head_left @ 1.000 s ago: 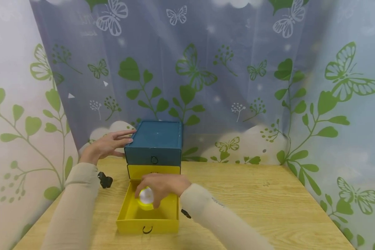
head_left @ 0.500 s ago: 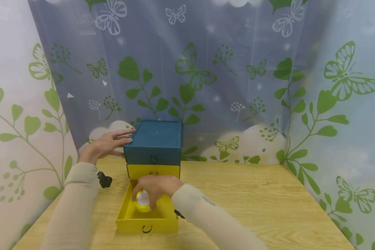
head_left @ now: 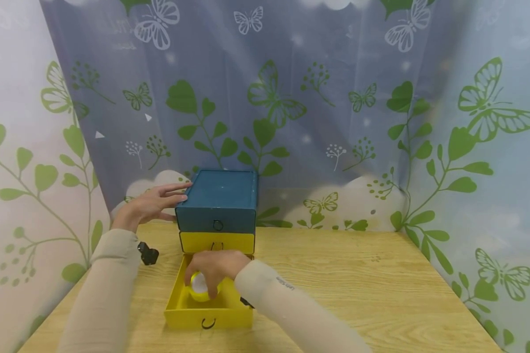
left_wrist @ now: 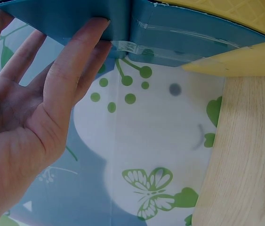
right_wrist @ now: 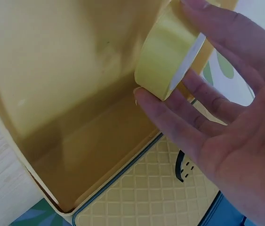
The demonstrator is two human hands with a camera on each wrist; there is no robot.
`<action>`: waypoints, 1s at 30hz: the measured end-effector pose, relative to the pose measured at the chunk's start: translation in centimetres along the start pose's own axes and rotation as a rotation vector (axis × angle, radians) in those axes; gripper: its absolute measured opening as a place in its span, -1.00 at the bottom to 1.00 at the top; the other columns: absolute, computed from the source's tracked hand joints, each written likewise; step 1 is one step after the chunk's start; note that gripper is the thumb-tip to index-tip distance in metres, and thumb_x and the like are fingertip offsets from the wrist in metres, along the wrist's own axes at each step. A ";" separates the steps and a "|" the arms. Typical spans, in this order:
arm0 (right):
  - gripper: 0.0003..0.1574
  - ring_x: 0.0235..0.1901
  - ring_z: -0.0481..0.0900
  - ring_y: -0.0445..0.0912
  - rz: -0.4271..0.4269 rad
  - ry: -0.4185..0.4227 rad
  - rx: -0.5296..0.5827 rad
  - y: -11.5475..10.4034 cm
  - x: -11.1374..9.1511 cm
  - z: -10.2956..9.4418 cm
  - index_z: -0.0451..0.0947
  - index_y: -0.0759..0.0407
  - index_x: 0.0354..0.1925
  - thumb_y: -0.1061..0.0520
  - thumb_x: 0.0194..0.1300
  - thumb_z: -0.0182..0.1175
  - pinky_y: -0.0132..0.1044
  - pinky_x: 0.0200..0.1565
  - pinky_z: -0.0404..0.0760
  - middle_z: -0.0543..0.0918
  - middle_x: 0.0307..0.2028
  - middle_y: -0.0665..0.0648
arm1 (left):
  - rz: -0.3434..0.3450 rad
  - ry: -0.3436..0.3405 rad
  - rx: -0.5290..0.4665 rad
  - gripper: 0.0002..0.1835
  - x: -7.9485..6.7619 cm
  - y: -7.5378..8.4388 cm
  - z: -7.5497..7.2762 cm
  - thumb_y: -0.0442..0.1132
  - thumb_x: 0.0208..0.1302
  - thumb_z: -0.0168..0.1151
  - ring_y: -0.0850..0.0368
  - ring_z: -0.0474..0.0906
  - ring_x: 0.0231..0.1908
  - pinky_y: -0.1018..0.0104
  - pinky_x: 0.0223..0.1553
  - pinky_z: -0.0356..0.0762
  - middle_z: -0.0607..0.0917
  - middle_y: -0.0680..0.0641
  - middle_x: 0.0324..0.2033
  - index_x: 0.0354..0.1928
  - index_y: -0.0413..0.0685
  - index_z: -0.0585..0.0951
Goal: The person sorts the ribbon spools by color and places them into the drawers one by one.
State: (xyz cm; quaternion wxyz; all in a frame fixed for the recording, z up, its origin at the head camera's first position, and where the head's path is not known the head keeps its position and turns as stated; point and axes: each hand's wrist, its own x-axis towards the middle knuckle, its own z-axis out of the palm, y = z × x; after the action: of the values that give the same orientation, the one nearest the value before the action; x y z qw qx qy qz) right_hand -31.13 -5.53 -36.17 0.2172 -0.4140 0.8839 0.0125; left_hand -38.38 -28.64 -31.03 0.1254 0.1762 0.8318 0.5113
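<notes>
A person's right hand (head_left: 216, 268) grasps a roll of yellow tape (right_wrist: 168, 52) with curled fingers (right_wrist: 170, 123), holding it just inside the pulled-out yellow drawer (head_left: 190, 314) of a small drawer chest (head_left: 221, 198). The left hand (head_left: 152, 203), fingers straight and relaxed, presses flat against the chest's blue left side. The chest stands on a wooden table (head_left: 357, 284), backed by a butterfly-print curtain (head_left: 291, 98).
</notes>
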 end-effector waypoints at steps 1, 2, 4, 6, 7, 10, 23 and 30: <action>-0.16 0.14 0.46 -0.30 0.007 -0.001 -0.006 0.0 0.0 0.0 0.61 -0.46 0.20 0.14 0.03 0.64 -0.32 0.28 0.55 0.53 0.27 -0.28 | 0.000 -0.001 0.001 -0.20 0.0 0.0 0.0 0.09 0.54 0.15 -0.39 -0.12 0.62 -0.34 0.35 0.44 -0.15 -0.19 0.67 0.67 0.20 0.06; -0.16 0.15 0.46 -0.30 0.010 -0.001 -0.011 -0.1 0.0 0.1 0.60 -0.46 0.21 0.14 0.03 0.64 -0.32 0.29 0.55 0.53 0.28 -0.28 | 0.001 -0.001 0.001 -0.20 0.0 0.0 0.0 0.09 0.54 0.16 -0.38 -0.11 0.62 -0.34 0.34 0.44 -0.15 -0.19 0.67 0.67 0.21 0.06; -0.15 0.16 0.46 -0.30 0.023 -0.002 -0.018 -0.1 0.1 0.2 0.59 -0.48 0.21 0.12 0.04 0.64 -0.30 0.30 0.55 0.52 0.28 -0.29 | 0.001 0.000 -0.001 -0.20 0.0 0.0 0.0 0.08 0.53 0.16 -0.38 -0.10 0.61 -0.34 0.34 0.45 -0.14 -0.19 0.67 0.66 0.22 0.07; -0.15 0.17 0.46 -0.30 0.029 -0.005 -0.025 -0.1 0.1 0.3 0.59 -0.48 0.22 0.12 0.04 0.64 -0.30 0.30 0.55 0.52 0.29 -0.29 | 0.003 0.000 0.001 -0.20 0.1 -0.1 0.0 0.08 0.53 0.16 -0.38 -0.09 0.61 -0.34 0.33 0.46 -0.14 -0.19 0.67 0.66 0.22 0.07; -0.15 0.17 0.46 -0.30 0.030 -0.007 -0.030 -0.1 0.2 0.3 0.58 -0.48 0.23 0.11 0.04 0.64 -0.31 0.30 0.55 0.52 0.30 -0.29 | 0.002 0.000 -0.001 -0.21 0.1 -0.1 0.0 0.08 0.53 0.16 -0.38 -0.09 0.61 -0.34 0.33 0.46 -0.14 -0.19 0.67 0.66 0.22 0.07; -0.14 0.18 0.46 -0.30 0.028 -0.017 -0.046 -0.1 0.4 0.4 0.57 -0.48 0.25 0.10 0.05 0.63 -0.33 0.28 0.55 0.51 0.31 -0.29 | -0.002 0.000 -0.003 -0.20 0.1 -0.1 0.0 0.08 0.53 0.16 -0.38 -0.10 0.61 -0.34 0.34 0.45 -0.14 -0.19 0.67 0.67 0.22 0.06; -0.16 0.17 0.51 -0.29 0.027 -0.028 0.013 0.1 0.2 0.4 0.57 -0.39 0.28 0.11 0.09 0.61 -0.34 0.18 0.63 0.54 0.31 -0.26 | 0.002 0.000 0.005 -0.20 0.0 -0.1 0.1 0.09 0.53 0.17 -0.38 -0.10 0.61 -0.35 0.34 0.44 -0.14 -0.20 0.67 0.66 0.22 0.07; -0.27 0.27 0.55 -0.19 -0.042 -0.011 0.087 0.2 -1.1 -0.2 0.61 -0.24 0.27 0.14 0.16 0.56 -0.35 0.21 0.62 0.61 0.28 -0.13 | -0.002 0.009 0.006 -0.20 0.0 -0.1 0.0 0.10 0.52 0.17 -0.38 -0.09 0.61 -0.35 0.34 0.44 -0.13 -0.19 0.67 0.66 0.23 0.07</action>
State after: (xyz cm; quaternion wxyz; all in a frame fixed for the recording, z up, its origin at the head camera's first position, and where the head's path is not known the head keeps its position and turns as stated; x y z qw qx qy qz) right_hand -30.78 -4.66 -35.57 0.2403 -0.4224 0.8735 -0.0284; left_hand -38.37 -28.63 -31.10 0.1218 0.1732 0.8341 0.5094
